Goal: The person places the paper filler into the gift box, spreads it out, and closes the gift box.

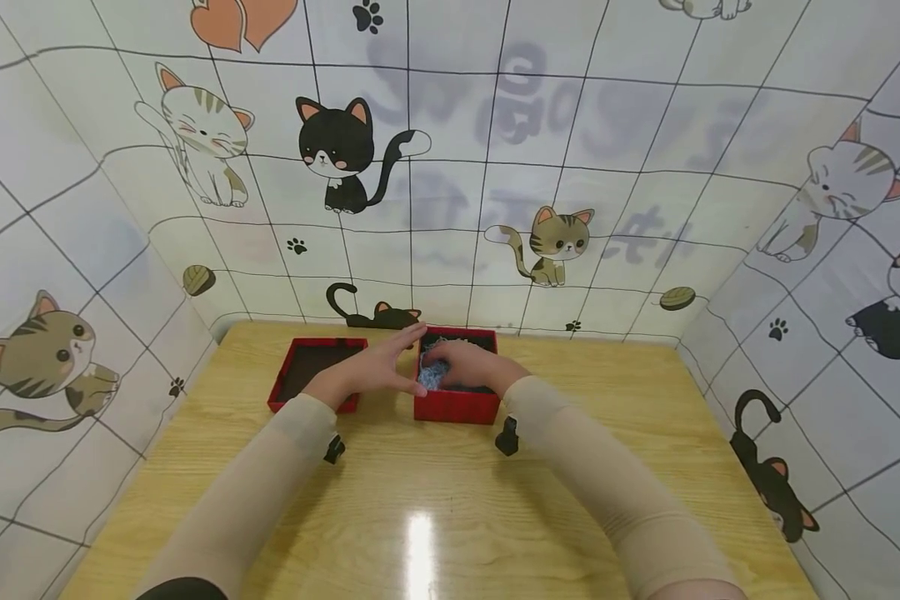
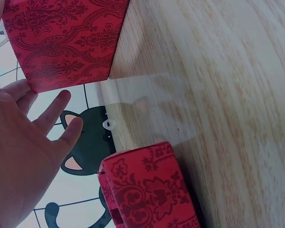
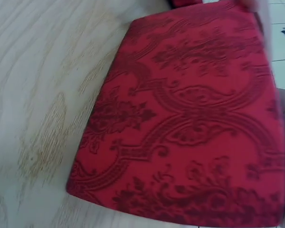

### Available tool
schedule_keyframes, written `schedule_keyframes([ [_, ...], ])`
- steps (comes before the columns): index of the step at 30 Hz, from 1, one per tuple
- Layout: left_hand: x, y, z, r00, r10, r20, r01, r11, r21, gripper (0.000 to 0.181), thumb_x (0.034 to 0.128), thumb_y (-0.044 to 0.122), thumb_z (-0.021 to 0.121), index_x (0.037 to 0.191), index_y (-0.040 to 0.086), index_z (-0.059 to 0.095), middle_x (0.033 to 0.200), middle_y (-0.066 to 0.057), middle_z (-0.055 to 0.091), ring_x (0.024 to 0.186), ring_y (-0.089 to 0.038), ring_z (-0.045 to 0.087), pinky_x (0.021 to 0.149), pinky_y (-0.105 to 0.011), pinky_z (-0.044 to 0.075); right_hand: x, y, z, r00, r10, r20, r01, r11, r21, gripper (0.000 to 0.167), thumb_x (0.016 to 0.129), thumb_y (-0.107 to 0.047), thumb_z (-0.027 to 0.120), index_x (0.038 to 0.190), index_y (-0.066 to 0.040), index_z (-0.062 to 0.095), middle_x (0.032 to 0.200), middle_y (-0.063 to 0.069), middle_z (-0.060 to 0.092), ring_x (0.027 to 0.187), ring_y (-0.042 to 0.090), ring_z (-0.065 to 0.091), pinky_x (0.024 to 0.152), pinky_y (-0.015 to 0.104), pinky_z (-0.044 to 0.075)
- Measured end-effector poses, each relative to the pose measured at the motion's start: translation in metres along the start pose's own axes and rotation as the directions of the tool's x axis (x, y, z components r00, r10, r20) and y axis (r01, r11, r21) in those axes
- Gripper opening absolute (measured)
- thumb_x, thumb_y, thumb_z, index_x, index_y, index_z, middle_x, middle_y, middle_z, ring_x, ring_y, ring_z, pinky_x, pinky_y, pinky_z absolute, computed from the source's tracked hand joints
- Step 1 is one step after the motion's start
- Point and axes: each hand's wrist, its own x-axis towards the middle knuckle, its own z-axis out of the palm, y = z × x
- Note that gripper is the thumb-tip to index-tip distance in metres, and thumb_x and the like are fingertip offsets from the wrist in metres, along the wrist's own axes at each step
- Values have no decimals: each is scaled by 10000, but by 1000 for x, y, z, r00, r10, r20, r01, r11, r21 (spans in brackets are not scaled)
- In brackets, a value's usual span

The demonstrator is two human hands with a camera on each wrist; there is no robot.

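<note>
A red patterned box (image 1: 456, 407) stands open on the table, dark inside, with blue shredded paper (image 1: 433, 375) at its left end. My right hand (image 1: 474, 365) reaches down into it, fingers curved round some of that paper; their tips are hidden. At the box's left side, my left hand (image 1: 375, 363) spreads its thumb and fingers, the tips at the box edge. The left wrist view shows this hand (image 2: 26, 137) beside the red box wall (image 2: 69, 42). In the right wrist view the box's outer wall (image 3: 190, 118) fills most of the picture and hides the paper.
Left of the box lies a shallow red lid (image 1: 305, 372), its dark inside facing up, partly behind my left hand. Wood-grain tabletop (image 1: 450, 492) extends in front and to the right. A cat-printed sheet (image 1: 450, 192) rises behind the table and along both sides.
</note>
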Motion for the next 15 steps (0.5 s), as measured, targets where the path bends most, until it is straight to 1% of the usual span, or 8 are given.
schedule_keyframes([
  [3,0,1,1,1000,6,-1,-6,1000,3,1268,861,601,923,1800,251,146,1862,51,65,1687,-291,186,1300,-645,273,8,3,8,999,47,1,-47,998,-43,478,1017,-142,825,1477,-96,705,1454,110,693,1357,299,628,1197,475,485],
  [7,1,2,1,1000,14,-5,-14,1000,4,1268,861,582,931,1800,236,152,1863,20,70,1685,-313,192,1294,-654,278,12,3,10,998,53,15,-51,994,-97,451,1040,-161,787,1479,-93,707,1449,110,705,1377,301,629,1217,470,467],
  [9,1,2,1,1000,16,-4,-16,1000,-3,1267,862,580,931,1800,231,154,1863,18,73,1683,-313,197,1294,-653,280,9,2,7,999,44,17,-42,995,-92,454,1037,-164,796,1475,-88,706,1439,115,702,1356,300,634,1204,471,480],
  [12,1,1,1,1000,12,-1,-12,1000,-9,1274,858,592,929,1800,240,147,1864,34,64,1686,-310,194,1296,-653,276,1,-1,-1,999,36,8,-35,998,-49,474,1025,-176,824,1476,-99,700,1438,95,694,1319,272,641,1169,459,513],
  [13,1,0,1,1000,9,1,-9,1000,-4,1274,859,602,923,1801,246,143,1864,37,61,1685,-311,197,1295,-654,278,-2,-1,-5,999,35,-2,-35,999,-33,483,1015,-184,839,1472,-105,702,1439,86,693,1312,264,643,1162,454,520],
  [15,1,0,1,1000,4,4,-4,1000,1,1271,861,612,916,1801,263,135,1863,46,53,1684,-314,205,1294,-657,279,-7,-3,-11,999,22,-35,-23,999,-43,499,999,-201,862,1464,-111,705,1447,76,688,1328,262,635,1168,449,515],
])
